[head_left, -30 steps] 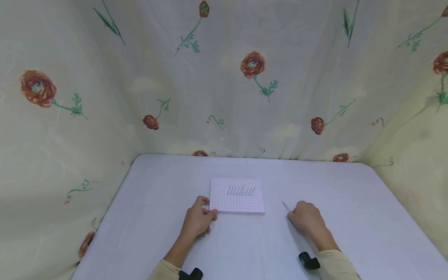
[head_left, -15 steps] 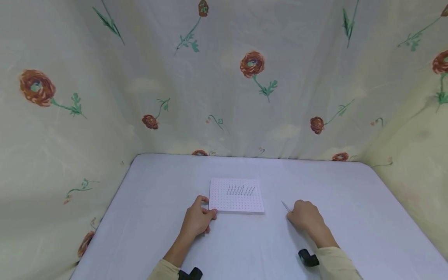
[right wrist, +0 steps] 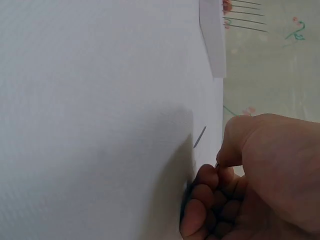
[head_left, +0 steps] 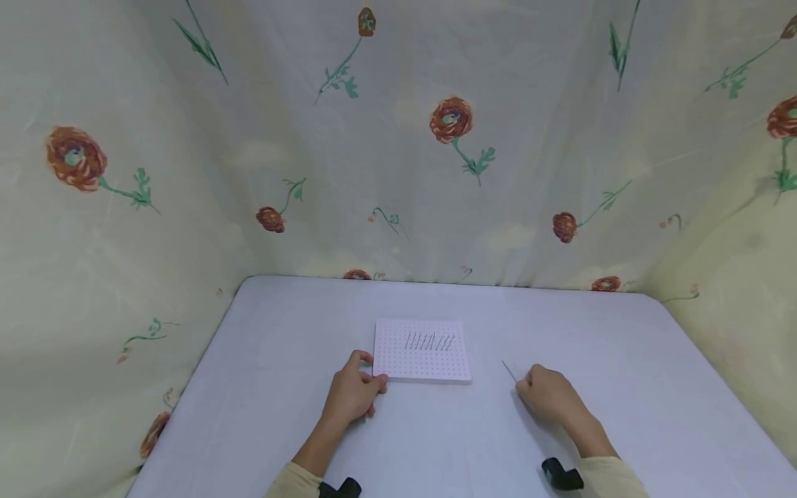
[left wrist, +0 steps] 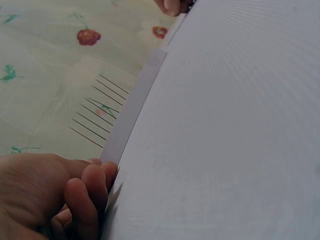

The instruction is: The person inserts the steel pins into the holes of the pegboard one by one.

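Note:
A white pegboard (head_left: pixel 423 366) full of small holes lies on the table. Several thin dark metal pins (head_left: pixel 429 341) stand in a row across it; in the left wrist view the pins (left wrist: pixel 95 117) stick up from the board. My left hand (head_left: pixel 351 393) grips the board's near left corner between index finger and thumb. To the right of the board, my right hand (head_left: pixel 550 394) pinches a thin pin; in the right wrist view only a short dark bit shows between thumb and finger. Just beyond those fingertips another pin (right wrist: pixel 200 136) lies on the table, apart from them.
A white cloth covers the table (head_left: pixel 280 325). Flower-patterned curtains (head_left: pixel 405 138) hang behind it and at both sides. A black wrist camera (head_left: pixel 562 474) sits by the right sleeve, and another wrist camera (head_left: pixel 340 488) by the left sleeve.
My right hand has drawn slightly back and to the right, and only one thin line now shows ahead of its fingers. My left hand and the pegboard stay in place.

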Available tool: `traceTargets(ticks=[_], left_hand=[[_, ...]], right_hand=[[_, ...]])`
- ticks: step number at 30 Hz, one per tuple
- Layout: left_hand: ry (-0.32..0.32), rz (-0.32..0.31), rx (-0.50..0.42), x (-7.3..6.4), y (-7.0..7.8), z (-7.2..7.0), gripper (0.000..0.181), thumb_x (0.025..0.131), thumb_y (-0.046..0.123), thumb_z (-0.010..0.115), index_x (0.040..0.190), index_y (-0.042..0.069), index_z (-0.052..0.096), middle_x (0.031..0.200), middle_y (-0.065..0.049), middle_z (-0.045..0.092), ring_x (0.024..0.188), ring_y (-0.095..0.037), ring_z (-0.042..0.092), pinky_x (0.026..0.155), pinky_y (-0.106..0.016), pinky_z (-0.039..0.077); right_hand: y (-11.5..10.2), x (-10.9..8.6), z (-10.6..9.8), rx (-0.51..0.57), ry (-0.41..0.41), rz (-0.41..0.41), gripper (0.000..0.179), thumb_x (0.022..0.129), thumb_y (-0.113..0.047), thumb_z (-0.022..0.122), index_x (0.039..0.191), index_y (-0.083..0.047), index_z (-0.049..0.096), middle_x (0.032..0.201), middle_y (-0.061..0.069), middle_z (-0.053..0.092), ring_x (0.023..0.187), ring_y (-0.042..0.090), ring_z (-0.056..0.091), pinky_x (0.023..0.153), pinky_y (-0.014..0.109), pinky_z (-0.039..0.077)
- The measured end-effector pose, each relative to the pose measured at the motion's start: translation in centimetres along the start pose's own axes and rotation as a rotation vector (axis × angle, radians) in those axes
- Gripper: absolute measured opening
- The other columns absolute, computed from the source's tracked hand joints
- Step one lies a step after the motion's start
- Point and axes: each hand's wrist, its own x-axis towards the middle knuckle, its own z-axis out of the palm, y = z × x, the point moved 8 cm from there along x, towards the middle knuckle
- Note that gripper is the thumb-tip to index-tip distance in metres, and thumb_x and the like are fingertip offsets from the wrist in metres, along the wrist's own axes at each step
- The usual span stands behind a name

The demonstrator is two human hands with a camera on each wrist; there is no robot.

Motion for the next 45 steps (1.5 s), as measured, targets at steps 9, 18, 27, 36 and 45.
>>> traceTargets(ticks=[9, 18, 27, 36, 45], left_hand=[[0.001, 0.009, -0.006, 0.0, 0.0, 0.1, 0.041, 0.096, 0.019, 0.07, 0.13, 0.01, 0.05, 0.076, 0.002, 0.072, 0.04, -0.013, 0.053, 0.039, -0.021, 0.042], [0.002, 0.006, -0.009, 0.1, 0.1, -0.2, 0.041, 0.096, 0.019, 0.07, 0.13, 0.01, 0.05, 0.076, 0.002, 0.072, 0.04, -0.013, 0.054, 0.039, -0.022, 0.043], [0.003, 0.006, -0.004, 0.0, 0.1, -0.1, 0.041, 0.096, 0.019, 0.07, 0.13, 0.01, 0.05, 0.075, 0.003, 0.072, 0.04, -0.014, 0.054, 0.039, -0.022, 0.043], [0.007, 0.01, -0.002, -0.1, 0.1, -0.2, 0.041, 0.096, 0.019, 0.07, 0.13, 0.01, 0.05, 0.075, 0.002, 0.071, 0.04, -0.013, 0.054, 0.039, -0.021, 0.042], [0.002, 0.005, -0.009, -0.1, 0.1, -0.2, 0.041, 0.096, 0.019, 0.07, 0.131, 0.01, 0.05, 0.076, 0.002, 0.072, 0.04, -0.013, 0.053, 0.039, -0.021, 0.042]], right_hand=[[1.1, 0.1, -0.9, 0.158, 0.123, 0.028, 0.018, 0.096, -0.012, 0.046, 0.105, 0.001, 0.053, 0.088, 0.011, 0.059, 0.079, 0.024, 0.056, 0.066, 0.032, 0.043], [1.5, 0.5, -1.2, 0.297, 0.205, 0.076, 0.031, 0.097, -0.014, 0.045, 0.119, 0.0, 0.063, 0.094, 0.012, 0.063, 0.082, 0.022, 0.055, 0.068, 0.029, 0.042], [1.8, 0.4, -1.5, 0.33, 0.243, 0.12, 0.036, 0.105, -0.028, 0.048, 0.119, 0.002, 0.062, 0.098, 0.013, 0.063, 0.087, 0.024, 0.057, 0.069, 0.029, 0.043], [1.7, 0.2, -1.5, 0.407, 0.262, 0.142, 0.033, 0.104, -0.031, 0.054, 0.111, 0.001, 0.058, 0.11, 0.02, 0.071, 0.097, 0.024, 0.066, 0.077, 0.027, 0.049], [1.6, 0.3, -1.6, 0.519, 0.272, 0.147, 0.03, 0.101, -0.027, 0.064, 0.112, 0.001, 0.063, 0.101, 0.013, 0.077, 0.076, -0.001, 0.066, 0.065, 0.014, 0.05]])
